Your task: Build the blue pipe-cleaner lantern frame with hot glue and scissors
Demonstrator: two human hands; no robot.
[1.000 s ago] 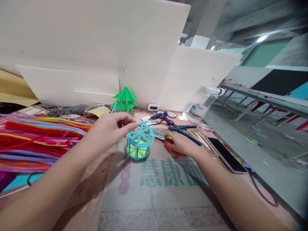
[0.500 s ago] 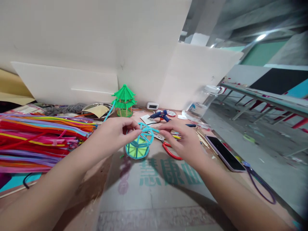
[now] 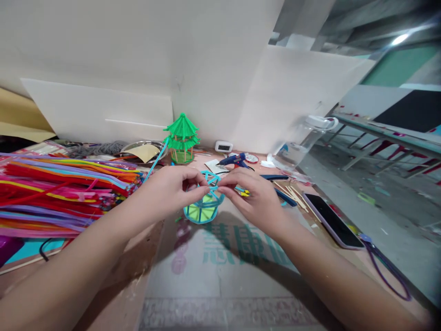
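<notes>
A small round frame of blue pipe cleaners point(image 3: 201, 219) with a yellow-green base is in the middle, over the printed mat. My left hand point(image 3: 172, 187) is closed, thumb and index finger pinching at the frame's top edge. Close beside it, my right hand point(image 3: 253, 193) is closed in a pinch on a short light-blue pipe cleaner piece at the frame's top. The fingertips of both hands nearly meet and partly hide the frame's upper part. Behind the left hand, a long blue pipe cleaner point(image 3: 156, 160) slants up toward a green pagoda model point(image 3: 182, 138).
Bundles of coloured pipe cleaners point(image 3: 62, 191) lie left. A glue gun point(image 3: 234, 160), white digital clock point(image 3: 223, 146) and clear water bottle point(image 3: 296, 142) are at the back. Blue tool handles point(image 3: 285, 196), thin wooden sticks point(image 3: 295, 195) and a phone point(image 3: 332, 220) lie right.
My right hand has moved closer to the left fingertips. Red tool handles seen beside the right hand earlier no longer show; blue handles and more sticks now do. The view has shifted slightly.
</notes>
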